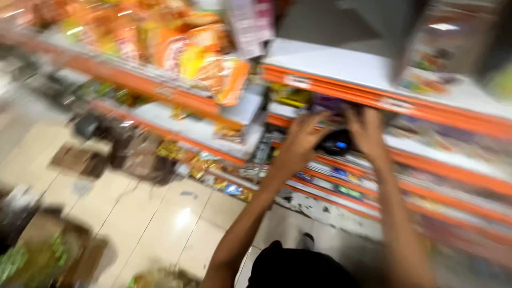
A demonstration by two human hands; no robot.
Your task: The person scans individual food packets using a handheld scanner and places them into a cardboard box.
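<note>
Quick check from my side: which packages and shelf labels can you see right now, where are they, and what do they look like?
Snack bags: top left shelf, orange and yellow, blurred.
Dark package: between left hand and right hand, black with a blue spot.
Shelf label: orange shelf edge, small pale strip.
Small packets: lowest shelf, mixed colours.

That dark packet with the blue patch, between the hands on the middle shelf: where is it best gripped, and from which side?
Probably by its two short ends, coming straight in from the aisle. The dark packet lies crosswise under the orange shelf, so nothing can come from above. The left hand and right hand already flank it; blur hides contact.
</note>
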